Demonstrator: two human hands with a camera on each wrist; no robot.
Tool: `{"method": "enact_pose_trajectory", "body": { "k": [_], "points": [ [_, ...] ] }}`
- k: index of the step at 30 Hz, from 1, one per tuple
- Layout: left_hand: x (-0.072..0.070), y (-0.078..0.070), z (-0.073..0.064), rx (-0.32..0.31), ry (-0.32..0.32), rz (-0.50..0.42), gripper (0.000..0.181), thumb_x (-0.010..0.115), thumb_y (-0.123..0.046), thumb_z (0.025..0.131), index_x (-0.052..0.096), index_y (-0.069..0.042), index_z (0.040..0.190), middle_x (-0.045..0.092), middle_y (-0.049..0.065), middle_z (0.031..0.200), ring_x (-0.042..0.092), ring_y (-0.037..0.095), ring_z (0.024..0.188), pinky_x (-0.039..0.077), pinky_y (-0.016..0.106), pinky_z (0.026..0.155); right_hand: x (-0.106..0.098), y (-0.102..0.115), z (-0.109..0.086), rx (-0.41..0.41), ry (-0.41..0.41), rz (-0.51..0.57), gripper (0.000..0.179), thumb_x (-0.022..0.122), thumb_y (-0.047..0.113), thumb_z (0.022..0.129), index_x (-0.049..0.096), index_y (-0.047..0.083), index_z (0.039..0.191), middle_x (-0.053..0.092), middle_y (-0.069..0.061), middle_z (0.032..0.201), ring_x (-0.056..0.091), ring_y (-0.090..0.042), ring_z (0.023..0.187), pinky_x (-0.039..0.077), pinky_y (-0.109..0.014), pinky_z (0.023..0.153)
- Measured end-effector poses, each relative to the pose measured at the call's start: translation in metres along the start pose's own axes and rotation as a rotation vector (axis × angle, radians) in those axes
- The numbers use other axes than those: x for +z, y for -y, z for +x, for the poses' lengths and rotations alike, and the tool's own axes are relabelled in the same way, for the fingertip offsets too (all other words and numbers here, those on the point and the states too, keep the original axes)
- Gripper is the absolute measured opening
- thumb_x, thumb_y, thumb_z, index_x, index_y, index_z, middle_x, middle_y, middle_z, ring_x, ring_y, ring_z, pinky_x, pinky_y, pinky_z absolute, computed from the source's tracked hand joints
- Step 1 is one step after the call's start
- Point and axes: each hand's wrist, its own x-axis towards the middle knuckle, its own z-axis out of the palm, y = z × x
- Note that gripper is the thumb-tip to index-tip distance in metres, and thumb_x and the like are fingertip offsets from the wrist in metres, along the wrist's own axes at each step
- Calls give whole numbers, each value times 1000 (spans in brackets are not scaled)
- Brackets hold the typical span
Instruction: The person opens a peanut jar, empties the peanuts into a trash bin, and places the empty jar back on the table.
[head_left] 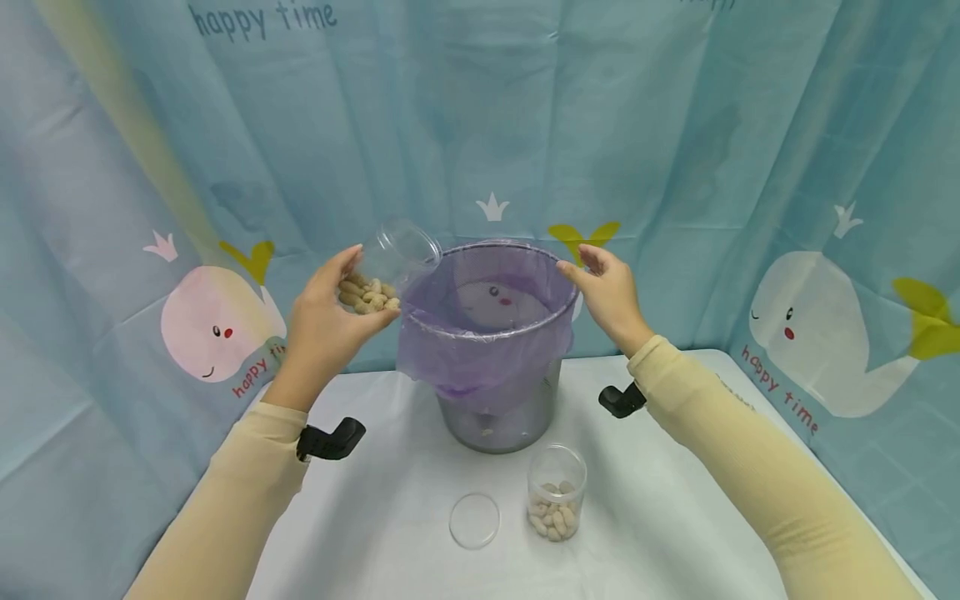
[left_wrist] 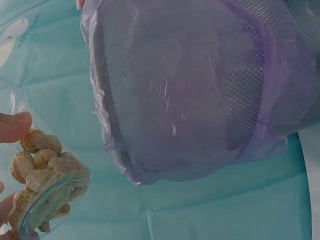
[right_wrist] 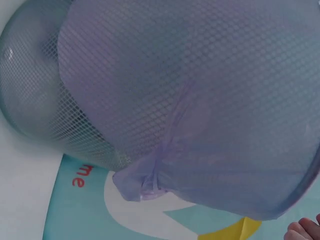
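Peanuts (head_left: 367,297) in one tilted jar (head_left: 408,250) and one upright jar (head_left: 557,471)
Head: left hand (head_left: 318,329) grips the tilted jar beside one purple-bagged bin (head_left: 498,429), near the table's (head_left: 660,500) back edge; right hand (head_left: 611,292) at the rim, thumb and fingers parted. Before the bin, one clear disc (head_left: 475,521). Curtain (head_left: 450,108): "happy time". Left wrist: jar near the bag's (left_wrist: 165,115) mouth. Right wrist: fingertips (right_wrist: 302,231); "me" readable.

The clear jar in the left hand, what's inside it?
Inside the clear jar are peanuts in their shells, gathered in its lower part. The left hand covers part of the jar, so any peanuts behind it or deep inside are hidden.
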Motion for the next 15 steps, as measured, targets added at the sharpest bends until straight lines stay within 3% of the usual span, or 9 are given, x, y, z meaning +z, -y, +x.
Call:
{"method": "enact_pose_trajectory", "body": {
  "k": [5,15],
  "points": [
    [6,-2,9,22,27,11,85,86,-22,78,42,-11,150,53,15,145,50,34,131,44,54,108,-3,0,8,28,4,3,71,64,37,97,36,2,152,36,-12,160,32,-26,150,30,-38,124],
    [15,-1,19,28,58,-4,83,84,-17,79,42,-12,150,54,19,136,49,37,122,43,55,105,1,-5,21,49,-28,5,67,65,32,97,40,0,150,41,-16,156,41,-29,145,37,-41,120]
  ]
}}
